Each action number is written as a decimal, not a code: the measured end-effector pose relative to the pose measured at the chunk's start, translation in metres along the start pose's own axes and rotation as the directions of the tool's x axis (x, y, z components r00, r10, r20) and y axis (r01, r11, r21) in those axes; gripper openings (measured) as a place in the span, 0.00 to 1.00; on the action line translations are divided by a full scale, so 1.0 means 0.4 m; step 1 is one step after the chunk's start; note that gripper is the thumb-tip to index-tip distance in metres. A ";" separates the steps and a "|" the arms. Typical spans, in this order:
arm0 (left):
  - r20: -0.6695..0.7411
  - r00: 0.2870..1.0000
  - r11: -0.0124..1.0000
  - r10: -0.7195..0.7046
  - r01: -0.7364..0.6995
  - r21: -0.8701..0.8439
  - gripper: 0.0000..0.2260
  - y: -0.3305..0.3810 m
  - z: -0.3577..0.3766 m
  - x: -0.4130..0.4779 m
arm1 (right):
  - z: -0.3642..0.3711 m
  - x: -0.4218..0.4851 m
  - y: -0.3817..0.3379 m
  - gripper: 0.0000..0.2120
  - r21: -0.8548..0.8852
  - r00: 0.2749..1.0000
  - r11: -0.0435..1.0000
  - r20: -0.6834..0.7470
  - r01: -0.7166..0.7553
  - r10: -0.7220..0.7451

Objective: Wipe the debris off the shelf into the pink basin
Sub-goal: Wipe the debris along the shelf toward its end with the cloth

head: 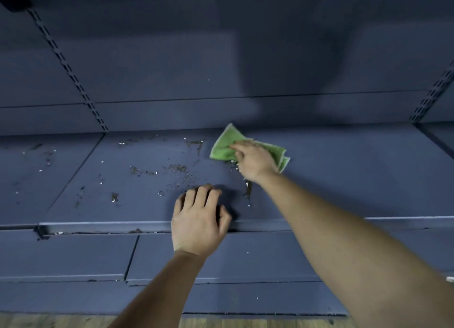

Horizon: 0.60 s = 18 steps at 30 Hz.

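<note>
Green cloth (224, 147) under my right hand (254, 161), I press down on a dark blue metal shelf (344, 170) near its back edge, fingers spread over the crumpled fabric and pinning it flat, my forefinger stretched toward the left. My right forearm reaches in from the lower right of the view. My left hand (199, 220) rests palm-down at the shelf's front lip, fingers curled loosely on the top and thumb hooked over the edge, with nothing in its grip. Debris (175, 168), dark crumbs mixed with small white flecks, lies scattered across the shelf to the left of the cloth, in patches between my two hands and farther out toward the left panel; a short dark streak sits just beneath my right wrist. More bits collect in the groove along the front lip at the left. Slotted uprights (71, 74) climb the blue back panel at either side. A lower blue shelf (73, 254) juts out beneath my arms, and a strip of wooden floor (49, 321) shows along the bottom edge.
</note>
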<state>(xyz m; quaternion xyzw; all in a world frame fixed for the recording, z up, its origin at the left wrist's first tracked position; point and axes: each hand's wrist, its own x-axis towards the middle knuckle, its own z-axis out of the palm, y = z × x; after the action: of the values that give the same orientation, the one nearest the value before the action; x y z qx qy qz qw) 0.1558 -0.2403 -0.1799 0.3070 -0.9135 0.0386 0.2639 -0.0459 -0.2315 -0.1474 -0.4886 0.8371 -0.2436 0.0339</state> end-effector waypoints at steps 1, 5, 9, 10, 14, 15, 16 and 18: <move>0.001 1.000 1.000 -0.001 0.001 -0.003 0.14 0.001 -0.001 -0.001 | 0.004 -0.011 -0.019 0.18 0.041 1.000 0.999 0.010 0.007 -0.008; -0.023 1.000 0.999 0.003 -0.004 -0.032 0.13 -0.003 0.000 -0.004 | -0.042 0.012 -0.008 0.18 0.066 0.989 0.993 -0.105 -0.094 0.100; -0.041 0.999 0.999 0.017 -0.019 -0.045 0.12 -0.007 0.008 -0.006 | -0.037 0.042 0.046 0.18 -0.026 0.990 0.990 -0.034 -0.139 0.138; -0.039 0.999 0.999 0.020 -0.022 -0.046 0.12 -0.008 0.008 -0.006 | -0.024 0.040 0.042 0.18 -0.044 0.992 0.991 -0.011 -0.123 0.122; -0.029 0.999 0.998 0.023 -0.024 -0.053 0.12 -0.010 0.011 -0.006 | -0.002 0.028 -0.002 0.17 -0.009 0.994 0.995 0.033 -0.104 0.105; -0.024 0.999 0.998 0.024 -0.025 -0.060 0.12 -0.010 0.009 -0.007 | 0.000 0.020 -0.016 0.16 0.000 0.995 0.996 0.041 -0.093 0.093; -0.019 1.000 0.998 0.024 -0.025 -0.064 0.12 -0.011 0.006 -0.007 | 0.003 0.007 -0.032 0.16 0.022 0.996 0.997 0.054 -0.070 0.068; -0.005 1.000 0.998 0.021 -0.022 -0.065 0.12 -0.013 0.002 -0.005 | 0.003 -0.025 -0.065 0.16 0.116 0.997 0.992 0.066 -0.051 0.044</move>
<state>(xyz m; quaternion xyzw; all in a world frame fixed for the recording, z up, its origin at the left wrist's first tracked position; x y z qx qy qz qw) 0.1600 -0.2436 -0.1822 0.2883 -0.9170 0.0122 0.2753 -0.0198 -0.2342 -0.1387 -0.4732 0.8312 -0.2761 0.0947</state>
